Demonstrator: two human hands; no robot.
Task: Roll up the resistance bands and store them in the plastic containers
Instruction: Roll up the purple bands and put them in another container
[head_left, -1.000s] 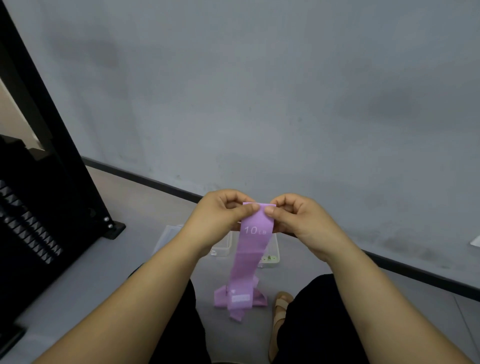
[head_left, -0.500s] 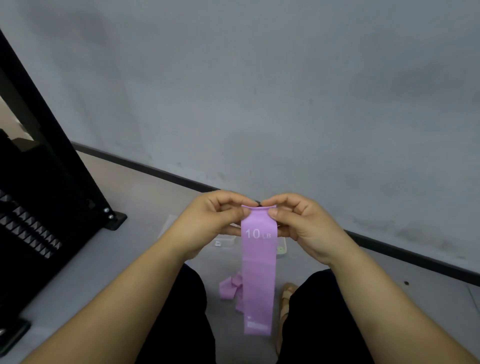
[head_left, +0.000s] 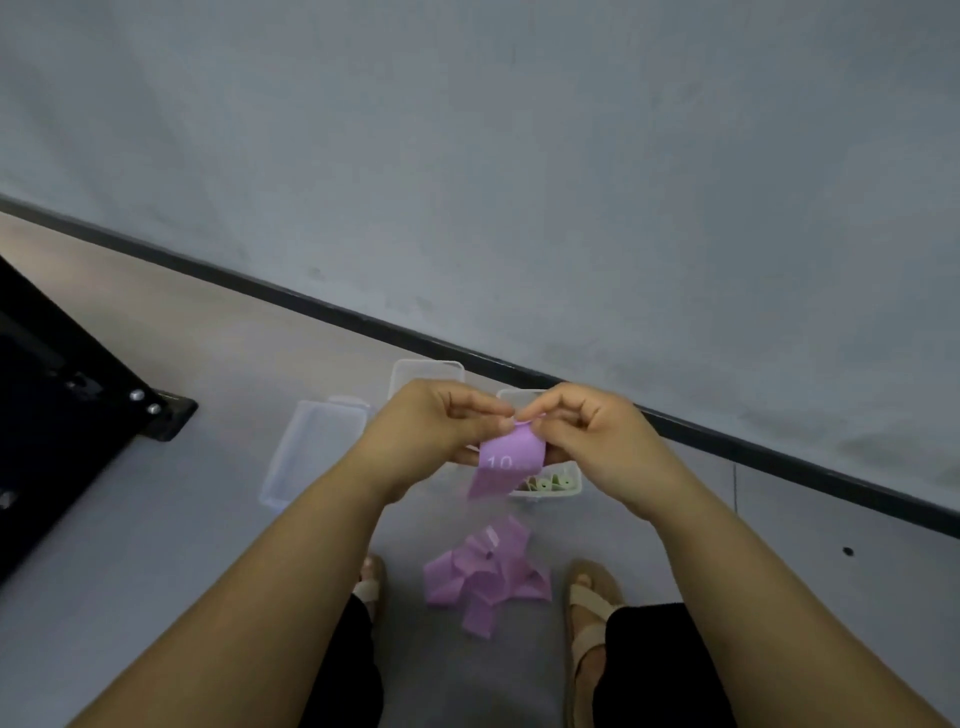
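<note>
A purple resistance band (head_left: 506, 460) marked "10" hangs short from my fingertips. My left hand (head_left: 431, 431) and my right hand (head_left: 592, 439) both pinch its top edge, which curls over between the thumbs. More purple bands (head_left: 488, 574) lie in a loose heap on the floor between my feet. Behind my hands stands a clear plastic container (head_left: 563, 491) holding pale green rolled bands (head_left: 550, 484). A second clear container (head_left: 426, 371) shows above my left hand.
A clear lid or tray (head_left: 306, 457) lies on the grey floor to the left. A black metal frame foot (head_left: 156, 410) stands at far left. The grey wall with a black baseboard (head_left: 727, 434) runs behind the containers. My sandalled feet (head_left: 589, 608) flank the heap.
The view has tilted down toward the floor. The band's hanging length is much shorter than before, with its top edge curled over between my fingers.
</note>
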